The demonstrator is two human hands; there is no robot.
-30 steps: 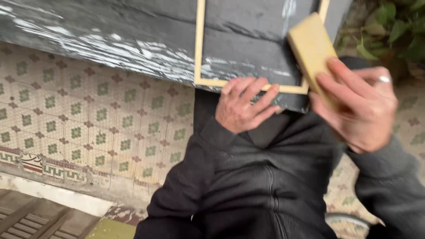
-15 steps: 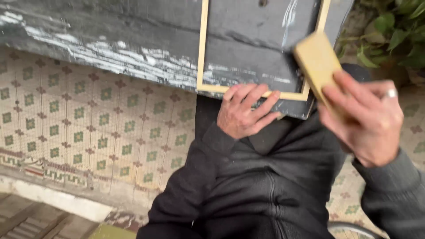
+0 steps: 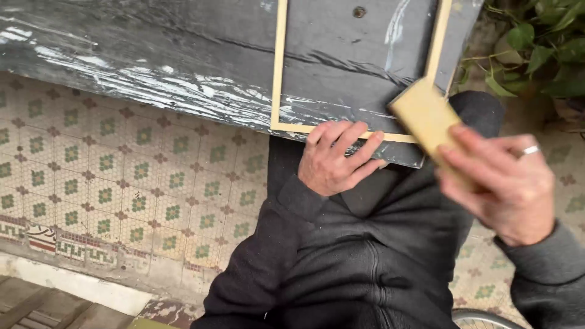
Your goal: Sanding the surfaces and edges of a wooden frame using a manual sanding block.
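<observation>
Right hand (image 3: pixel 506 183) closed around yellow sanding block (image 3: pixel 426 119) against wooden frame (image 3: pixel 278 73); left hand (image 3: pixel 338 161) open, fingers pressed on frame's lower rail over dark workbench (image 3: pixel 152 55).

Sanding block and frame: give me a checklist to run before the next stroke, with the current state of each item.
1. Right hand grips the sanding block: ok.
2. Left hand rests on the wooden frame near its bottom rail: ok.
3. Block meets the frame's right corner: ok, it looks in contact.
4. Frame lies flat on the dark board: ok.
5. Left fingers clear of the block: ok, apart.
6. Abrasive face condition: cannot tell.
</observation>
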